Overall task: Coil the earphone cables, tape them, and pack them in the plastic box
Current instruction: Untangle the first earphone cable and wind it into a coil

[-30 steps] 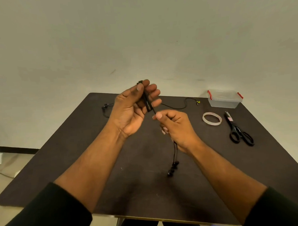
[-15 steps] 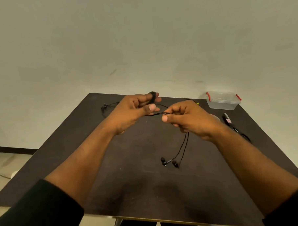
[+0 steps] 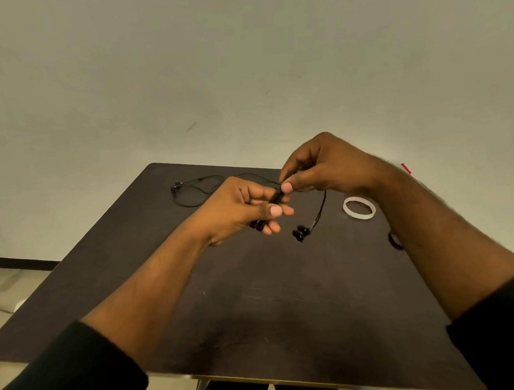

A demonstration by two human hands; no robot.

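Above the dark table (image 3: 254,307), my left hand (image 3: 238,209) holds a small coil of black earphone cable (image 3: 277,196) wound round its fingers. Just to the right, my right hand (image 3: 325,165) pinches the same cable at the coil. From it the free end hangs down, and its two earbuds (image 3: 300,232) dangle just over the tabletop. A second black earphone (image 3: 190,189) lies loose at the far left of the table. The roll of clear tape (image 3: 359,208) lies flat to the right. Of the plastic box only a red clip (image 3: 405,168) shows behind my right forearm.
My right forearm hides most of the scissors, whose black handle (image 3: 394,242) peeks out beside it. The table's far edge runs close to a plain wall, and the floor shows at the left.
My right hand has risen and swung over the coil, carrying the cable round my left fingers. The dangling end is shorter and the earbuds hang higher and further right.
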